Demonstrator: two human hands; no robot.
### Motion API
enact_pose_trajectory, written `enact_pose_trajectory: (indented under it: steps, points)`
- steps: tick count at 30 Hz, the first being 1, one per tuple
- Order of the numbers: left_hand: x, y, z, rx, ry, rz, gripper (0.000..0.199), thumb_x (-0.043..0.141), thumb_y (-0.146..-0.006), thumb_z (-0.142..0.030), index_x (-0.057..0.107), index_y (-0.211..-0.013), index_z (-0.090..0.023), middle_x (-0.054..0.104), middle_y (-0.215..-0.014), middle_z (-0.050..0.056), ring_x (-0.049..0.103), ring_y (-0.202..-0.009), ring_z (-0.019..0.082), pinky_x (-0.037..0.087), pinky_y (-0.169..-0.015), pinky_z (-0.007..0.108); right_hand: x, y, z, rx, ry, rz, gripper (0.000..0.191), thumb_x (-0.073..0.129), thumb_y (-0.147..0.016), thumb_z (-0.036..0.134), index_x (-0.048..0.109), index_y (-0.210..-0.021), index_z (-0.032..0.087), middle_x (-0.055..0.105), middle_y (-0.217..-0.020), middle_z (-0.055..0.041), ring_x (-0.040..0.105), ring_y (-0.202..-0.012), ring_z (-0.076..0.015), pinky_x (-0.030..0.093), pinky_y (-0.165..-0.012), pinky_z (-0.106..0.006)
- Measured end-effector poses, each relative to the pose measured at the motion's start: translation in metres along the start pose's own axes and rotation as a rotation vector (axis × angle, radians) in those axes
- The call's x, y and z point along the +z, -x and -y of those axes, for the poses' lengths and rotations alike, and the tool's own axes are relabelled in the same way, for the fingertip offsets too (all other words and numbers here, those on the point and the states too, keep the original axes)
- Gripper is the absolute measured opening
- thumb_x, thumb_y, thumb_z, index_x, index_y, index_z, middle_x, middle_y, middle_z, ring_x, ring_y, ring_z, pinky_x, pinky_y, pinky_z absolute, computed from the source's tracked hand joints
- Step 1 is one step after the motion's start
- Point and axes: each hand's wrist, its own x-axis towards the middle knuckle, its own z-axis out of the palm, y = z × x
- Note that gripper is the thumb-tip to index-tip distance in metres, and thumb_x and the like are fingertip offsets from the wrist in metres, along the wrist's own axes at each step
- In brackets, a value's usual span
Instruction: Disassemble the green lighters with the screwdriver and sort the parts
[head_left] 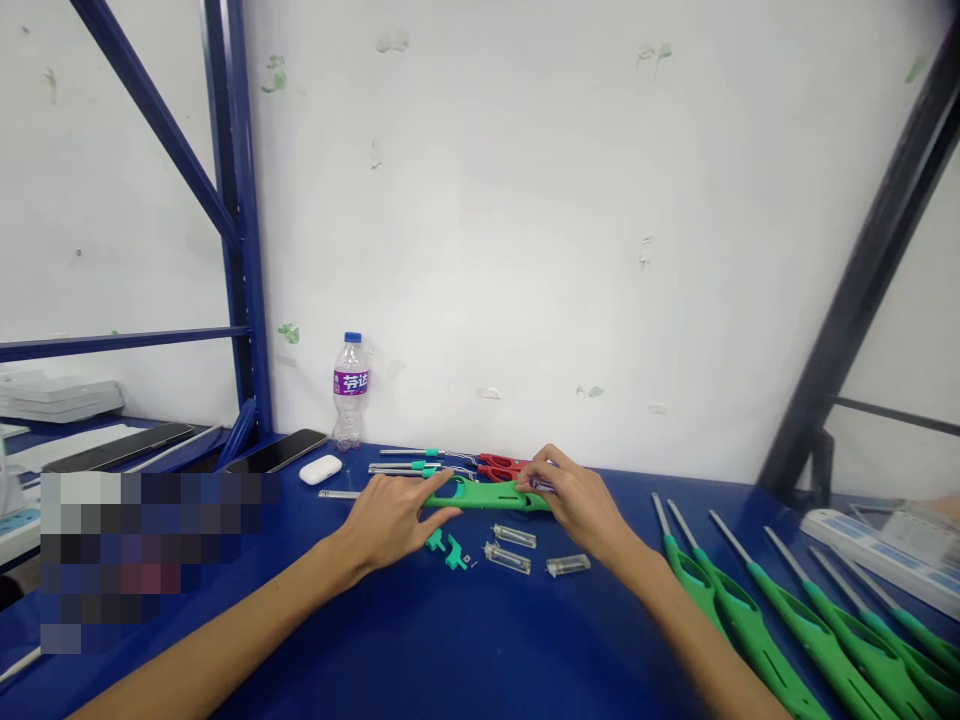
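Green lighter (491,496) near surface (480,650)'s back edge, mid-span, left hand (391,512) gripping toward tube (339,494) end.
Right hand (579,498): fingertips on handle (480,497), can't tell if clamped. Probably light, stiff, slightly slick; hold handle sides, spare tube. Long axis roughly parallels back edge, tube pointing left.

White wall (480,250), scuffed green and grey | blue tabletop (480,650) | left: blue frame (244,200) | right: dark post (851,270), perhaps blue too
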Motion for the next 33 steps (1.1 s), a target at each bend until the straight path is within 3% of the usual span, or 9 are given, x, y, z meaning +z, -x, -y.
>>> enact_pose_trajectory:
  steps: [9,15,20,26,30,33]
  points:
    - [-0.006,-0.005,0.004,-0.004,-0.076,0.014,0.049,0.061,-0.106,-0.051,0.061,-0.142,-0.018,0.075,-0.097,0.004,0.074,-0.082,0.019,0.063,-0.078,0.04,0.004,-0.001,0.002,0.042,-0.032,-0.084,0.01,0.063,-0.105,0.024,0.068,-0.107,0.016,0.068,-0.11,-0.0032,0.062,-0.077,-0.0123,0.055,-0.073,-0.029]
    - [-0.005,-0.007,0.017,-0.064,-0.095,0.071,0.043,0.065,-0.104,-0.047,0.063,-0.135,-0.018,0.073,-0.104,0.005,0.073,-0.086,0.019,0.063,-0.081,0.04,-0.005,-0.003,0.007,0.066,-0.107,-0.154,0.013,0.058,-0.108,0.026,0.069,-0.108,0.018,0.068,-0.111,-0.0045,0.066,-0.093,-0.0166,0.057,-0.084,-0.035]
    - [-0.008,-0.009,0.03,-0.206,-0.109,0.026,0.044,0.06,-0.106,-0.05,0.063,-0.134,-0.017,0.073,-0.105,0.006,0.072,-0.086,0.019,0.062,-0.082,0.04,0.001,-0.004,0.009,0.002,-0.152,0.004,0.014,0.064,-0.105,0.029,0.07,-0.103,0.017,0.069,-0.108,-0.0038,0.067,-0.09,-0.0162,0.057,-0.084,-0.035]
    - [-0.009,-0.009,0.026,-0.218,-0.089,0.019,0.045,0.059,-0.106,-0.053,0.064,-0.132,-0.017,0.073,-0.103,0.006,0.072,-0.085,0.019,0.062,-0.082,0.041,0.028,0.002,0.019,-0.057,-0.16,0.18,0.014,0.07,-0.102,0.03,0.071,-0.104,0.016,0.071,-0.108,-0.0042,0.069,-0.099,-0.0192,0.059,-0.09,-0.04]
    - [-0.007,-0.007,0.02,-0.189,-0.059,0.016,0.045,0.06,-0.105,-0.052,0.064,-0.132,-0.017,0.073,-0.101,0.005,0.072,-0.083,0.018,0.062,-0.081,0.04,0.032,0.005,0.023,-0.034,-0.168,0.179,0.015,0.067,-0.104,0.03,0.071,-0.108,0.017,0.071,-0.112,-0.0048,0.069,-0.099,-0.019,0.058,-0.091,-0.041]
    - [-0.005,-0.006,0.017,-0.166,-0.029,0.0,0.044,0.062,-0.105,-0.051,0.064,-0.133,-0.017,0.073,-0.099,0.005,0.072,-0.082,0.018,0.063,-0.08,0.039,0.022,0.003,0.02,0.083,-0.183,0.07,0.02,0.065,-0.105,0.035,0.07,-0.111,0.017,0.069,-0.117,-0.0061,0.068,-0.098,-0.0193,0.057,-0.091,-0.041]
